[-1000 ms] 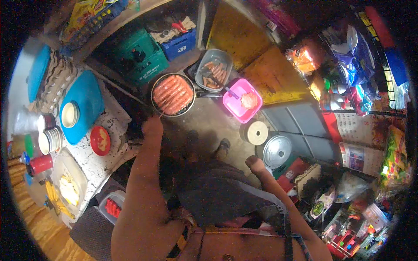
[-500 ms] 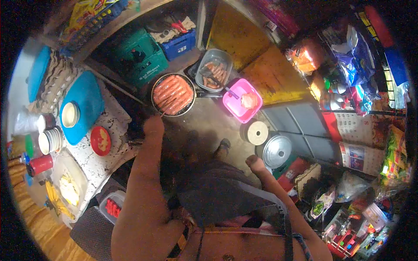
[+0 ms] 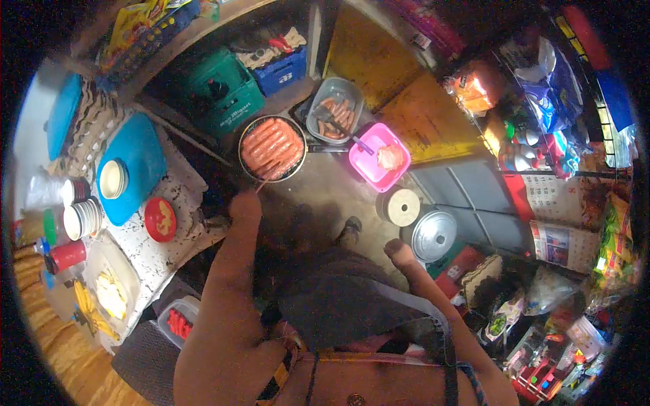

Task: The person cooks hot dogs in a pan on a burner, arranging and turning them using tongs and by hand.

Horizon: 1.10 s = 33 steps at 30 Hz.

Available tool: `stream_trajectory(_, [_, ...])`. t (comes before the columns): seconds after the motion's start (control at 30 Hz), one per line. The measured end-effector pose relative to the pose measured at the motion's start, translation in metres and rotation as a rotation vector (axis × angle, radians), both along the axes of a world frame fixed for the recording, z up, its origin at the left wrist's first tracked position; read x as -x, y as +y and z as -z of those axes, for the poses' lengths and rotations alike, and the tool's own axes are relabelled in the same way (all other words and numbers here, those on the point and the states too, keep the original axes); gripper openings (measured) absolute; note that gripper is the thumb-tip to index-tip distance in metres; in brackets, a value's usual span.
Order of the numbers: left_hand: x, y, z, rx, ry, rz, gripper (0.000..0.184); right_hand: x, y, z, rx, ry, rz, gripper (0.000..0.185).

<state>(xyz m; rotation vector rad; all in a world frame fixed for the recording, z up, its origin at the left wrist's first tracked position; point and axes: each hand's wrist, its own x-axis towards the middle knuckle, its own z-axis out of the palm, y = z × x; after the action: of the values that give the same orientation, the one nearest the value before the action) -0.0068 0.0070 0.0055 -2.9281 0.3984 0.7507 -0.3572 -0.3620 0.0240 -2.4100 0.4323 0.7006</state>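
Observation:
Several reddish hotdogs [image 3: 274,143] lie side by side in a round dark frying pan [image 3: 302,162]. Just below the pan's near rim, my left hand [image 3: 245,205] is closed around a thin stick-like utensil [image 3: 259,187]. Its far end reaches the hotdogs at the pan's lower edge; its exact kind is too small to tell. My right hand [image 3: 398,252] is curled closed beside my body, near a round metal lid [image 3: 433,235], with nothing visible in it. Beyond the pan, browned sausages [image 3: 338,115] sit in a grey plastic tub [image 3: 313,122].
A pink basin [image 3: 379,183] holds a pale pink item and a dark handle. Green [image 3: 230,101] and blue crates [image 3: 283,73] stand behind the pan. On the left table [image 3: 186,186] are a red plate [image 3: 157,233], a blue lid [image 3: 145,152] and stacked cups [image 3: 81,220]. Goods hang at right.
My left hand has drawn back slightly from the pan, so more of the utensil shows. The whole view has shifted a little; my right hand stays closed beside my body.

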Motion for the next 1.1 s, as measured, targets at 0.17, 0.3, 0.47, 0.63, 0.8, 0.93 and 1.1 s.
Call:
stream_trajectory(0.17, [-0.006,-0.004,-0.001,0.026,-0.033,0.014,0.025,0.004,-0.009,0.022,0.066,0.019,-0.168,0.027])
stream_trajectory(0.3, [-0.013,-0.027,-0.025,0.040,0.034,-0.045,0.029,0.004,-0.006,0.020,0.033,-0.021,-0.106,0.029])
stream_trajectory(0.47, [-0.015,-0.040,-0.006,0.106,0.015,-0.034,0.031,0.002,-0.002,0.014,0.022,0.044,0.057,0.031])
stream_trajectory(0.63, [-0.023,-0.048,0.002,0.073,0.089,-0.076,0.031,0.013,-0.007,0.036,0.063,-0.032,-0.045,0.016])
stream_trajectory(0.8, [-0.024,-0.051,-0.003,0.067,0.076,-0.106,0.029,0.019,-0.012,0.043,0.161,-0.166,-0.290,0.011])
stream_trajectory(0.93, [-0.011,-0.043,-0.011,0.106,-0.007,-0.099,0.027,0.007,-0.008,0.016,0.097,0.037,-0.129,0.026])
stream_trajectory(1.1, [0.010,-0.016,-0.003,0.116,0.063,-0.181,0.027,-0.012,-0.006,0.002,0.084,0.182,-0.103,0.029])
